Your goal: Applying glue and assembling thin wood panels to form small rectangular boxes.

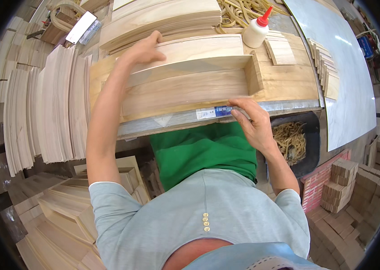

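Note:
A long, shallow wooden box (pixel 185 95) lies on a pale wooden work board (pixel 289 87) in front of me. Its far wall and right end wall stand up from the bottom panel. My left hand (pixel 144 50) is over the far left of the box, by a thin light board (pixel 203 47) behind it. Thumb and forefinger are spread apart, with nothing seen between them. At the box's near right corner is my right hand (pixel 254 120), thumb and forefinger bent but apart; whether the fingertips touch the box I cannot tell.
A white glue bottle (pixel 256 33) with a red nozzle stands behind the box. Thin boards (pixel 163 20) are stacked at the back, more panels (pixel 59 103) at left. Small wooden pieces (pixel 281 50) lie right. A dark bin (pixel 309 144) holds shavings below the table edge.

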Motion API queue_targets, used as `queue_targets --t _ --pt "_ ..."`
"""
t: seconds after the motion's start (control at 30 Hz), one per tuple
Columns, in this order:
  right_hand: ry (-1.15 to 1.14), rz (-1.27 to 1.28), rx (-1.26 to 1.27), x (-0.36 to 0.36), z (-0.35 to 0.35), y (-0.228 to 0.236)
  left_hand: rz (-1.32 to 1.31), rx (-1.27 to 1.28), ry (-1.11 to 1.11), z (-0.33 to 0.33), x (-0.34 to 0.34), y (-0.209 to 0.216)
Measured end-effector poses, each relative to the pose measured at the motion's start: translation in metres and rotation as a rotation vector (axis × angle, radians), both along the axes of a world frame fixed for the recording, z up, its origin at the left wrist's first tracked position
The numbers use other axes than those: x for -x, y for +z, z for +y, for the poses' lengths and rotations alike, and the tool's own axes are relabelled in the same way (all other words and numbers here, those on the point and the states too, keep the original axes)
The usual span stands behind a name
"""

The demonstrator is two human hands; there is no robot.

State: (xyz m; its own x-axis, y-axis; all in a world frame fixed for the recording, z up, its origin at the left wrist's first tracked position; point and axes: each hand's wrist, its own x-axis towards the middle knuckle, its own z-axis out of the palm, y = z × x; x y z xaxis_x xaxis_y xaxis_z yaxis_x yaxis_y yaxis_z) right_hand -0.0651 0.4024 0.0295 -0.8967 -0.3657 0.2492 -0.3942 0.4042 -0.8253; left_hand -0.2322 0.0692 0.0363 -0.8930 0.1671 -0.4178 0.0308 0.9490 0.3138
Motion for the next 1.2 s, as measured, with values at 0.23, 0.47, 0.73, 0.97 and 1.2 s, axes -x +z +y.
queue_targets --t 0.23,0.47,0.73,0.97,1.2 --pt "0.033 -0.132 0.105 -0.002 -0.007 0.01 0.629 -0.317 0.181 -0.062 -0.027 0.059" --pt "0.234 -0.15 0.395 0.032 -0.049 0.038 0.731 -0.888 0.33 -0.036 -0.091 0.147" --pt "0.599 -0.548 0.549 0.044 -0.084 0.067 0.536 -1.943 0.414 0.067 -0.13 0.084" --pt "0.427 -0.217 0.09 0.054 -0.033 0.078 0.764 -0.997 0.406 0.074 -0.188 0.05" --pt "0.465 0.339 -0.362 0.054 -0.005 0.097 0.773 0.131 -0.228 0.048 -0.215 0.148"
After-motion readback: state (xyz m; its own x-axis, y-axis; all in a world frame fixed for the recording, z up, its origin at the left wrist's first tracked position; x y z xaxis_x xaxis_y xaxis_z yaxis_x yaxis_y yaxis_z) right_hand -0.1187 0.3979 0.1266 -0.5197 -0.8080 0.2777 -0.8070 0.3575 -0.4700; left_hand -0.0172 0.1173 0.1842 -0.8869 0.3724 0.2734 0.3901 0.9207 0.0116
